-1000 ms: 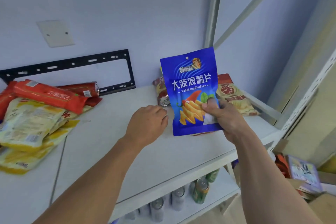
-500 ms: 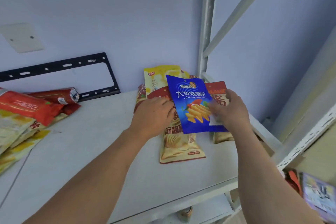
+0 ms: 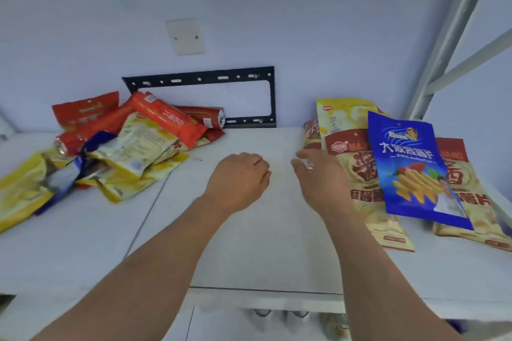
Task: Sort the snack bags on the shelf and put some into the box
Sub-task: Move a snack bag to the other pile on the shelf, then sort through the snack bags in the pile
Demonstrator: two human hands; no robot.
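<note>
A blue chip bag (image 3: 410, 169) lies flat on top of two beige-and-red chip bags (image 3: 360, 174) at the right of the white shelf (image 3: 266, 243). A yellow bag (image 3: 343, 116) stands behind them. At the left lies a loose heap of yellow bags (image 3: 133, 152) and red bags (image 3: 166, 116). My left hand (image 3: 238, 177) hovers over the middle of the shelf, fingers loosely curled, holding nothing. Just left of the right pile is my right hand (image 3: 321, 174), fingers stretched out and empty. No box is in view.
A black metal bracket (image 3: 271, 97) and a blank wall plate (image 3: 185, 36) are on the wall behind. A grey shelf post (image 3: 448, 36) with a diagonal brace stands at the right. Can tops (image 3: 279, 313) show below the shelf's front edge.
My right hand laid the blue bag on the right pile and let go. Both hands have drawn back to the middle of the shelf. The view has swung left, showing the left heap.
</note>
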